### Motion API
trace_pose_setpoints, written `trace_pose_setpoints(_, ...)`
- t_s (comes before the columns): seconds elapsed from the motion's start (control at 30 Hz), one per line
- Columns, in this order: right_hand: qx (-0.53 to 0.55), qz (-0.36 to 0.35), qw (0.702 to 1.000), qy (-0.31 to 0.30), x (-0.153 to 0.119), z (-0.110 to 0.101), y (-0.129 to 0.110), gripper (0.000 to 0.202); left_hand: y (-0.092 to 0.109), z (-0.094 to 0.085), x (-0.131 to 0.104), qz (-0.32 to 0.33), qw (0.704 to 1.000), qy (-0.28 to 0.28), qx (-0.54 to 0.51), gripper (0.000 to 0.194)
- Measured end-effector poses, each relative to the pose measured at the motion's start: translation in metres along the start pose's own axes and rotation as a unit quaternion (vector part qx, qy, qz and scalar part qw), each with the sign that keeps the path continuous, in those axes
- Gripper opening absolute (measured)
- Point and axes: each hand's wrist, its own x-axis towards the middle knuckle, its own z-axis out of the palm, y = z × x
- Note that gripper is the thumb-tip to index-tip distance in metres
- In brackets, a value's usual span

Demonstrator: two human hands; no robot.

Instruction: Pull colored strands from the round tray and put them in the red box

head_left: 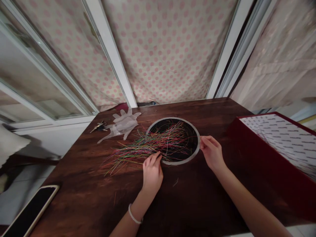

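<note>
A spread bundle of thin, many-coloured wires (138, 148) lies partly across a round black dish (192, 140) with a pale grey rim and trails onto the table at its left. At the dish's near-left edge, my left hand (151, 171) has its fingers closed on wires; a pale strand curves up from near the fingertips. My right hand (212, 152) is closed in a pinch against the dish's right rim. Whatever sits between those fingertips is too small or hidden to make out.
Clear plastic gloves (123, 124) and keys (99, 126) lie at the back left of the dark wooden table (89, 191). A phone (32, 210) rests at the near left. On the right stands a dark red box (261, 158) with a white printed inside. Glass doors and curtains rise behind.
</note>
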Motion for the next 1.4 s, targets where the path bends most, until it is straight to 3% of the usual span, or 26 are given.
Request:
trace_pose_setpoints(0.23,0.137,0.067,0.988,0.030,0.008,-0.006,-0.003,0.012,-0.003,0.003,-0.001,0.017,0.999,0.001,-0.033,0.042)
trace_pose_setpoints(0.53,0.168,0.109,0.979,-0.036,-0.003,0.005,-0.006,0.012,0.005,0.002,-0.003,0.107,0.988,-0.037,-0.109,0.049)
trace_pose_setpoints(0.67,0.111,0.095,0.986,-0.075,-0.009,0.006,-0.007,0.011,0.009,0.002,-0.005,0.131,0.981,-0.068,-0.123,0.049)
trace_pose_setpoints(0.83,-0.045,0.066,0.984,-0.158,-0.027,0.018,0.002,0.008,0.010,0.001,-0.006,0.142,0.979,-0.077,-0.127,0.051)
trace_pose_setpoints(1.13,-0.287,-0.039,0.931,-0.221,-0.045,0.027,0.028,0.007,0.010,-0.001,-0.006,0.171,0.970,-0.063,-0.158,0.055)
trace_pose_setpoints(1.4,-0.366,-0.119,0.886,-0.260,-0.051,0.029,0.028,0.013,0.012,0.001,-0.008,0.163,0.962,-0.069,-0.207,0.054)
